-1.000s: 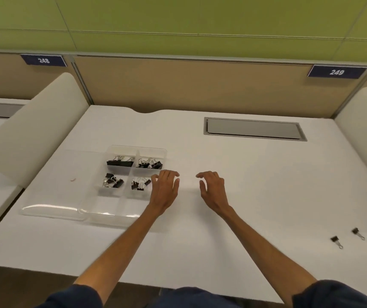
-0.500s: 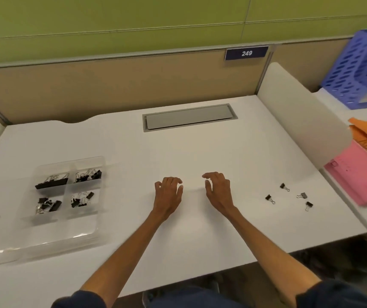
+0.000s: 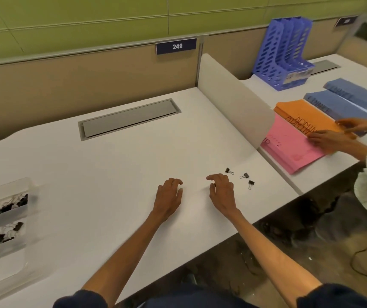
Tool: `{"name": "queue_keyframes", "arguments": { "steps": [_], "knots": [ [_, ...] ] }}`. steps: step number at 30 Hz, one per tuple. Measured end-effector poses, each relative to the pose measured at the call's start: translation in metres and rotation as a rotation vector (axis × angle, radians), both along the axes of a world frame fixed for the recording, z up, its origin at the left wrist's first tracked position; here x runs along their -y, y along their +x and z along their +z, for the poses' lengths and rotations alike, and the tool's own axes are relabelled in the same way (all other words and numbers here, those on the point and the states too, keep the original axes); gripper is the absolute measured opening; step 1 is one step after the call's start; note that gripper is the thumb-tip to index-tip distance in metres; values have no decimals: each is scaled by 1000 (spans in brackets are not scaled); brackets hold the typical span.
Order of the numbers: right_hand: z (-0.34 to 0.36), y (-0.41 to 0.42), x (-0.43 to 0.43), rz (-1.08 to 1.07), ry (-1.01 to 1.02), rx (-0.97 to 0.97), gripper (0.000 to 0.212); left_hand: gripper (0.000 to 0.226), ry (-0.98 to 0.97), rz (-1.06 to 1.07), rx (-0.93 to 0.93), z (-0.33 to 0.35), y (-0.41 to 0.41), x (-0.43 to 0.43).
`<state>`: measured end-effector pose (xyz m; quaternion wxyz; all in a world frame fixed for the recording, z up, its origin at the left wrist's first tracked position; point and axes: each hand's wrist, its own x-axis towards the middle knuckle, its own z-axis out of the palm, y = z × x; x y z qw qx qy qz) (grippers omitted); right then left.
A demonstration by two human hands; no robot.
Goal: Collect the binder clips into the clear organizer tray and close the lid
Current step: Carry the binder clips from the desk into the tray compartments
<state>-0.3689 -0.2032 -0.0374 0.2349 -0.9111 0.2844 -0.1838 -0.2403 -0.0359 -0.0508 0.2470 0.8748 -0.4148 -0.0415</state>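
- Binder clips (image 3: pixel 11 204), black, heaped in two compartments of the clear tray (image 3: pixel 7 258) at the near left edge of the white surface (image 3: pixel 116 165); tray cut off by the frame edge, lid not plainly made out.
- Mid-surface, left hand (image 3: pixel 168 196) and right hand (image 3: pixel 221 192) side by side and apart, palms down, fingers loosely bent and spread, gripping nothing visible; dark speck by the right thumb too small to tell.
- Three loose clips (image 3: pixel 244 175) just right of the right hand, untouched, well apart from the tray.
- Further back, grey hatch (image 3: pixel 129 117) set flush in the surface.
- White divider (image 3: pixel 233 92) along the right side; beyond it a pink folder (image 3: pixel 289 150) and orange folder (image 3: pixel 307 114) with another person's hand (image 3: pixel 331 140) resting on them.
- Farthest, blue file rack (image 3: pixel 282 52) and number plate (image 3: pixel 176 46) reading 249.
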Motion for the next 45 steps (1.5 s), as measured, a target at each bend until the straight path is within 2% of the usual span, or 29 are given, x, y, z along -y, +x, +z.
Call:
{"name": "queue_keyframes", "arguments": {
  "steps": [11,16,20,26,31,35,37,41,45],
  "knots": [
    [-17,-28,51,-206,146,-36,30,49,163,-218,-80,7,-16,63],
    [-19,-16,58,-278,187,-72,31,58,202,-300,-7,5,-20,86],
    [-18,-8,67,-318,223,-63,31,53,251,-357,73,2,-23,96],
    [-22,6,83,-309,232,-100,38,41,239,-262,45,2,-25,100],
    [-27,2,81,-280,143,-114,24,14,188,-117,-38,3,-20,93],
    [-36,-6,69,-245,23,-98,33,25,166,2,-168,6,-16,90],
    [-37,-10,61,-236,-5,-96,37,24,147,11,-203,6,-15,87],
    [-37,-18,51,-208,-4,-52,35,27,90,-48,-191,5,-17,81],
    [-37,-19,55,-162,14,-52,35,27,124,-81,-137,10,-22,83]
  ]
}}
